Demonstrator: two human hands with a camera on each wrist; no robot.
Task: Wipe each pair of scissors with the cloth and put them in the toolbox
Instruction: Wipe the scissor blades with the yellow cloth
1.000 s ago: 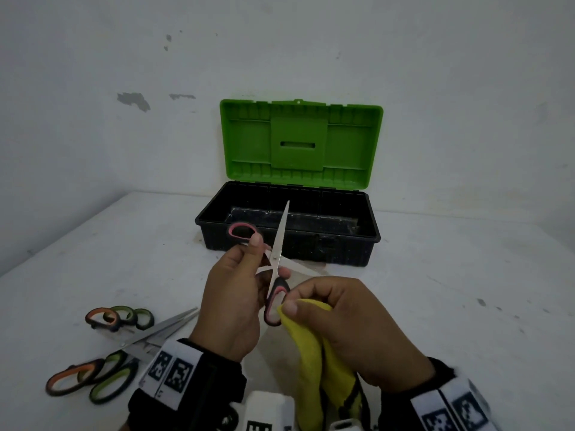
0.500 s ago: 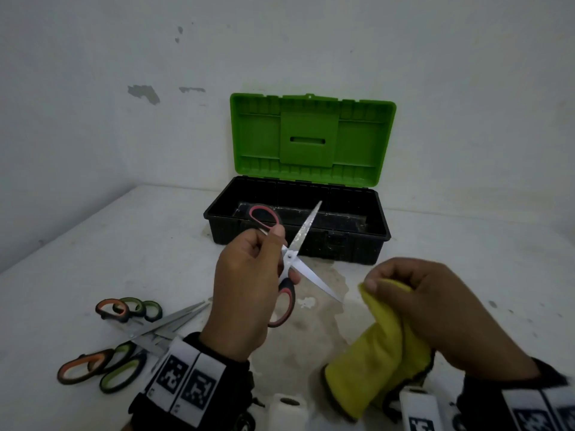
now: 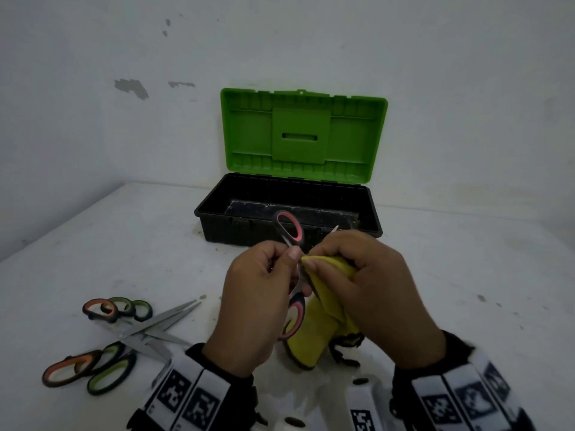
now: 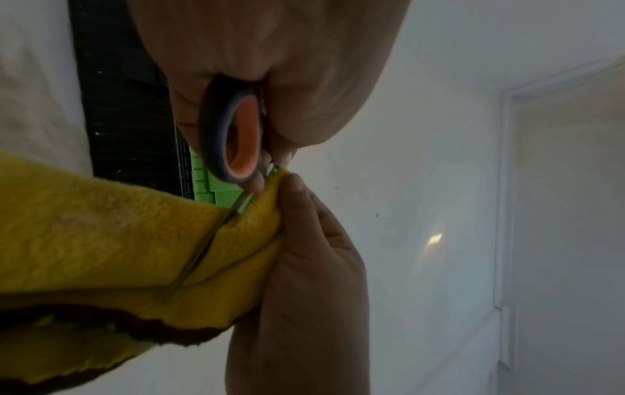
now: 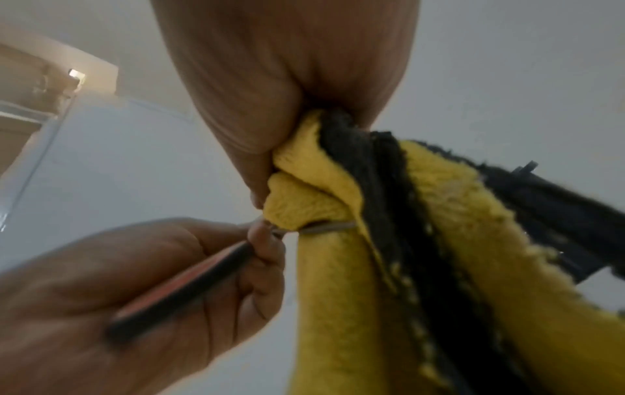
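Observation:
My left hand grips a pair of scissors with black and pink handles in front of the toolbox. One handle loop sticks out of the left fist. My right hand pinches the yellow cloth folded around a blade; most of that blade is hidden in the cloth. The toolbox has a black base and an upright green lid, and stands open at the back of the table.
Several more scissors with orange and green handles lie crossed on the white table at the front left. A white wall rises right behind the toolbox. A white object sits at the near table edge between my wrists.
My right hand has come back left with the cloth and closed it over a blade. The left hand has tilted the scissors, so the pink loop stands higher.

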